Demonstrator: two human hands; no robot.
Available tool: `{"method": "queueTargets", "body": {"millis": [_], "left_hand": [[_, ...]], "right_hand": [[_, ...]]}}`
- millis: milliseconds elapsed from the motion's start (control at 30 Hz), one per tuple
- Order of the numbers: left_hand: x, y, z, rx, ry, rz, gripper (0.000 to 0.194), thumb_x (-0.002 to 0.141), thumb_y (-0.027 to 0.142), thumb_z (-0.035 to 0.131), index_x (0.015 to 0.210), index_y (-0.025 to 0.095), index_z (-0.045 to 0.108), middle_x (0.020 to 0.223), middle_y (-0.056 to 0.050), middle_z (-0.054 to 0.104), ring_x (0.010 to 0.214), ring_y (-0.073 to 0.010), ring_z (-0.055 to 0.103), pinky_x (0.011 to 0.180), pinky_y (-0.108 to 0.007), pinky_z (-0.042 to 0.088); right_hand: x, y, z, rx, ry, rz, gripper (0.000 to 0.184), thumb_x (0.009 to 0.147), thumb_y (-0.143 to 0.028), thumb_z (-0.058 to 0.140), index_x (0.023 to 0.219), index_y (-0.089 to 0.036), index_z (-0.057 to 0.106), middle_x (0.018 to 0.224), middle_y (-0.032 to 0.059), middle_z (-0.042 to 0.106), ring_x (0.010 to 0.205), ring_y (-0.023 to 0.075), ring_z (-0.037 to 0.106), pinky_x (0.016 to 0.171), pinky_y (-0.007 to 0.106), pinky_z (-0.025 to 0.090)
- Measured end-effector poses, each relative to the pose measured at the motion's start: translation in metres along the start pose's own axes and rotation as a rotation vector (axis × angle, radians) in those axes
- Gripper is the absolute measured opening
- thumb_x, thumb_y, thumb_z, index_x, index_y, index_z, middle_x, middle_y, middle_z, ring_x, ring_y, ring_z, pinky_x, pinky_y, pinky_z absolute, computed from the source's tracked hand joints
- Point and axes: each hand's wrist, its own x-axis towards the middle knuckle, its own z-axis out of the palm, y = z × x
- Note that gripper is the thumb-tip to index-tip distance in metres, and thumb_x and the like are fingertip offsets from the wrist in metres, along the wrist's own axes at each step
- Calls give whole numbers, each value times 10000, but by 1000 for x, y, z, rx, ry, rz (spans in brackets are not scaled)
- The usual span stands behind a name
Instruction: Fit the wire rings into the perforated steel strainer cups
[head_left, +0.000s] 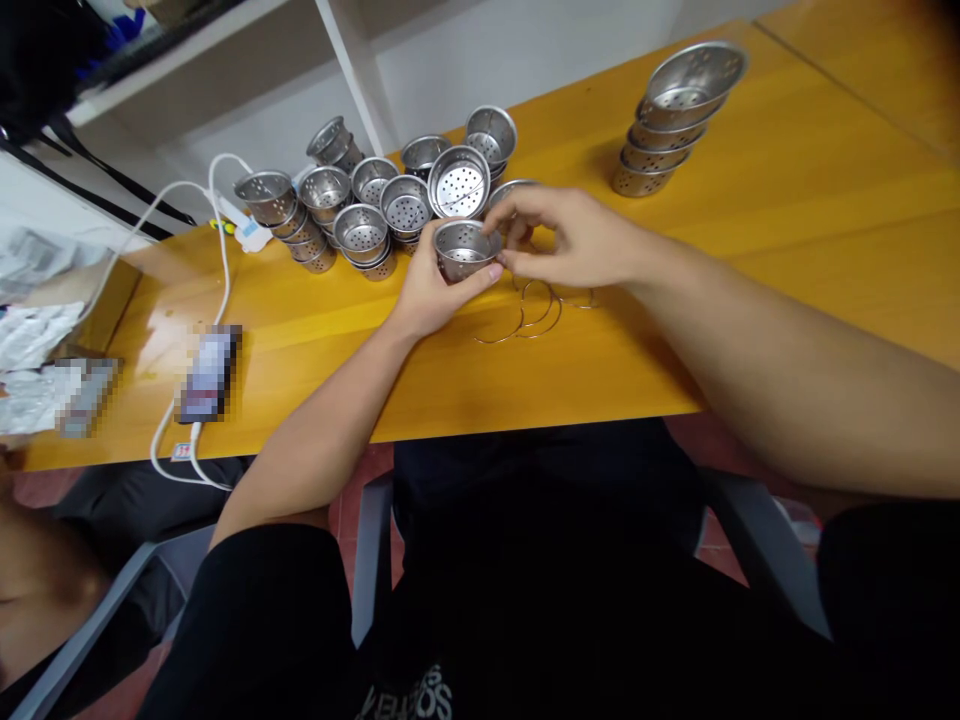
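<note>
Being held in the left hand (427, 290) is a round, silver-coloured metal cup (463, 250) with a perforated wall, its mouth turned upward, just in front of a crowd of similar cups. Its near side is crossed by the left thumb, pressed flat against the metal; the other left fingers are wrapped around the far side and largely hidden. And now to the cup's right rim, where the right hand (574, 235) is brought in close, thumb and forefinger bent towards the edge, remaining fingers curled; whether anything is pinched there cannot be told.

Below the right hand, thin, shiny, curved metal wires (559, 312) are scattered on the glossy yellow-brown wooden table (450, 400). Behind the hands, the perforated silver metal cups (364, 232) are packed closely, many nested in stacks. Well apart, over to the right, a leaning silver column of nested cups (651, 158) is seen. On the left, a dark, rectangular, pixelated phone (208, 375) is laid beside a looping white cable (226, 280), and farther out crumpled clear plastic bags (34, 340) are heaped by a brown cardboard box (112, 300).
</note>
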Motion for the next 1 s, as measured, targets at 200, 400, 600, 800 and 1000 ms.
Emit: {"method": "queueTargets", "body": {"millis": [200,400,600,800,1000], "left_hand": [[-1,10,0,18,16,-53,1088,945,997,1003,1658,281,601,1590,-145,784,1594,-380,800,1487,-689,617],[-5,11,-1,85,-26,-48,1079,1027,990,923,1765,301,542,1647,-160,752,1609,-381,788,1465,-684,629],[-3,17,3,49,-27,-59,1075,1044,958,934,1801,320,513,1629,-143,748,1601,-366,785,1483,-683,610],[-2,14,6,-44,-31,-122,1121,1009,950,977,1827,394,450,1726,-144,679,1579,-320,779,1297,-559,741],[-6,0,1,-44,-94,-162,931,1116,785,932,1823,392,472,1784,-162,640,1510,-292,761,1210,-498,746]], "right_hand": [[2,-3,-3,9,-9,-20,284,1036,-620,997,1181,-410,872,1299,55,856,1107,366,770,1056,627,753],[7,4,2,37,-10,-26,289,942,-644,1051,1121,-443,943,1278,66,869,1219,430,770,1159,688,709],[6,0,6,37,12,-43,310,963,-660,1046,1124,-419,936,1266,82,837,1219,420,755,1149,650,712],[4,-7,-25,-58,208,-72,244,1067,-551,991,1083,-345,861,1261,105,802,1045,325,727,1006,534,704],[3,38,-53,-270,630,25,107,1144,-368,953,1133,-320,858,1330,145,727,1036,313,685,880,474,648]]}}
